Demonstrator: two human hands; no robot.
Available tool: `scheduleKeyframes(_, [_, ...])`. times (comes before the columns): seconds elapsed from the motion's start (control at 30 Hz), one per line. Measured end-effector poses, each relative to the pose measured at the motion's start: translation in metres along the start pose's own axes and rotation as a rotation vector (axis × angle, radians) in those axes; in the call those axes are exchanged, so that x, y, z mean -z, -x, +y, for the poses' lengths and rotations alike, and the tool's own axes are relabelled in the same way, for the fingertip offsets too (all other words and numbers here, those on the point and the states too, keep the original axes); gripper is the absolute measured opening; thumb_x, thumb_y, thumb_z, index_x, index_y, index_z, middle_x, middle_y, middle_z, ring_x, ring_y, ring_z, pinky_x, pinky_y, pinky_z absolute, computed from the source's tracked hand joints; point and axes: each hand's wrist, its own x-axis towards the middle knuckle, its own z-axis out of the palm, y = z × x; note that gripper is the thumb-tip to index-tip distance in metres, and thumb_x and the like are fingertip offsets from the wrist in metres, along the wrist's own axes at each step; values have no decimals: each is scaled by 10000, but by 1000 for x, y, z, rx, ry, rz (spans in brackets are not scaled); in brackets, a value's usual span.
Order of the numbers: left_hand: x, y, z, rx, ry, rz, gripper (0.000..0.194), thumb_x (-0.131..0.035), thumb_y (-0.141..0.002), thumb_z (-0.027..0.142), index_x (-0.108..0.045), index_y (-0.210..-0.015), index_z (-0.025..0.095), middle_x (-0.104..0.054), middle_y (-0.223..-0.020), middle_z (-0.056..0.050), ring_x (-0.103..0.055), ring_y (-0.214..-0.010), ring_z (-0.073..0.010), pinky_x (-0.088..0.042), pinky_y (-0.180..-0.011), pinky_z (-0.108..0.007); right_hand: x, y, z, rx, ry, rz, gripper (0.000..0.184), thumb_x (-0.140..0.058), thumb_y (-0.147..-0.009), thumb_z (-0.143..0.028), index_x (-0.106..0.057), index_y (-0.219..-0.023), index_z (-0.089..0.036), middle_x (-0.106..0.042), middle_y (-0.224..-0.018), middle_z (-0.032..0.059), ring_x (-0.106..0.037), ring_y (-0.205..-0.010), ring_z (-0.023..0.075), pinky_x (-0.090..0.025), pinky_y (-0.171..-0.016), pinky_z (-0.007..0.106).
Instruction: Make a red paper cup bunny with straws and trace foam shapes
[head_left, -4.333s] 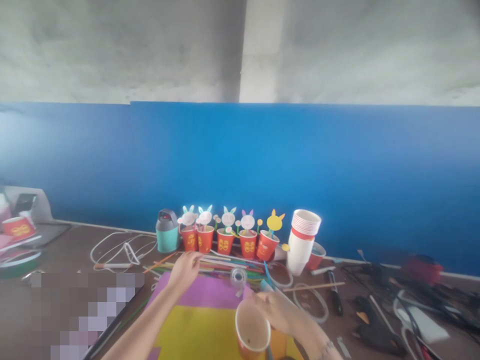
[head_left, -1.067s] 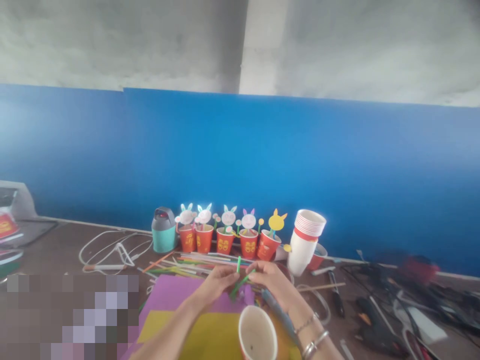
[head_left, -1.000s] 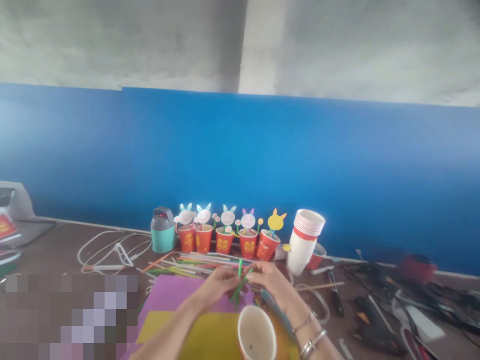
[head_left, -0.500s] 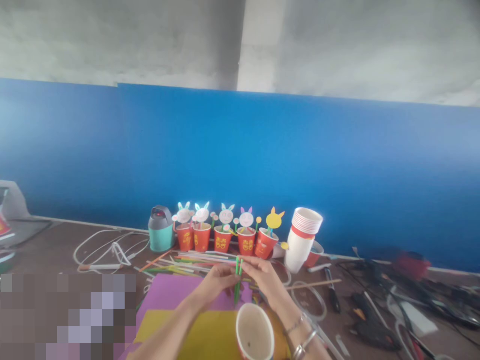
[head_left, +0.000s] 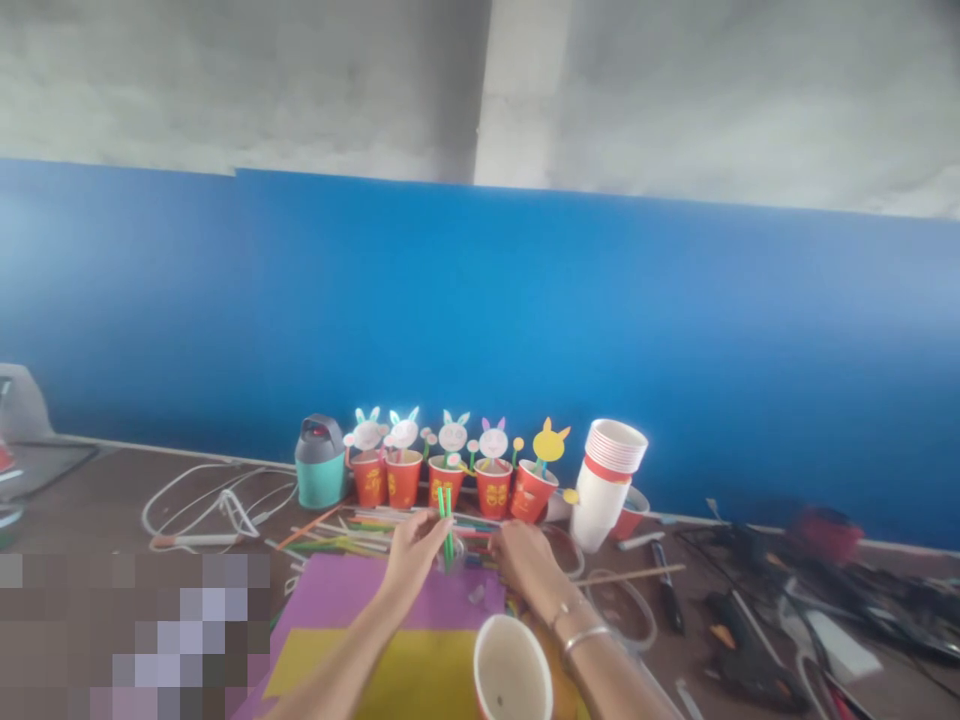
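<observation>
Both green straws [head_left: 448,543] now pinched by left hand [head_left: 411,556] alone, so right hand [head_left: 523,555] is freed up, fingers curled, hold unclear.

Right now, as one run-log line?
left hand: holds two green straws | right hand: beside straw pile, grasp unclear | near cup: bottom of view, open

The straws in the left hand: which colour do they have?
The straws in the left hand are green, seen best in the head view.
</observation>
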Motion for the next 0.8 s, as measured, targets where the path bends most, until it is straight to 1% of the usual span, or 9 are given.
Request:
scheduleKeyframes(0.07, [2,-1,0,-30,-37,54,385,-642,-691,535,-631,-719,151,-602,-579,-5,-543,-532,-147,-402,-500,-236,2,-5,-2,16,62,-30,188,-571,-737,-94,-747,-745,-160,-744,-856,162,-690,-859,267,-461,-731,285])
scheduleKeyframes(0.2, [7,-3,-4,-81,-150,169,322,-615,-724,490,-632,-726,168,-639,-654,-27,-577,-646,-189,-422,-617,-267,8,-8,1,-5,132,-36,219,-527,-798,-108,-741,-812,-154,-743,-858,163,-698,-848,271,-467,-694,284])
scheduleKeyframes(0.3, [11,-3,-4,-83,-263,229,290,-614,-726,480,-643,-731,192,-654,-669,-33,-581,-666,-213,-406,-641,-284,10,-7,2,-12,160,-41,248,-500,-807,-82,-740,-800,-145,-742,-847,162,-700,-851,275,-464,-685,282])
scheduleKeyframes(0.4, [13,0,-2,-73,-370,250,246,-618,-729,461,-656,-730,218,-654,-656,-24,-572,-641,-210,-382,-626,-280,8,-5,1,-7,176,-36,259,-483,-802,-60,-733,-799,-129,-737,-845,168,-699,-846,289,-465,-683,297])
scheduleKeyframes(0.57, [15,1,0,-70,-462,260,186,-615,-730,415,-670,-750,238,-679,-699,-23,-589,-655,-205,-367,-607,-262,4,-3,4,21,150,9,265,-468,-820,-71,-692,-928,-161,-722,-947,127,-667,-939,261,-454,-753,292])
scheduleKeyframes(0.67, [15,0,-3,-73,-480,255,181,-610,-739,403,-677,-771,238,-687,-706,-23,-599,-665,-205,-367,-609,-259,0,-3,6,14,127,-4,259,-460,-807,-47,-700,-851,-137,-717,-904,148,-663,-911,267,-449,-760,300])
scheduleKeyframes(0.73, [16,0,-4,-78,-478,249,180,-609,-744,399,-682,-769,236,-695,-711,-26,-605,-669,-207,-368,-609,-261,-2,-3,7,16,96,-1,257,-458,-804,-40,-701,-828,-120,-700,-960,173,-639,-961,277,-438,-795,308])
scheduleKeyframes(0.8, [17,0,-5,-88,-468,251,181,-616,-740,396,-690,-763,232,-698,-717,-32,-607,-673,-212,-375,-616,-268,-1,-2,9,23,42,18,252,-470,-797,-39,-698,-868,-118,-668,-1066,182,-588,-1062,284,-412,-856,317])
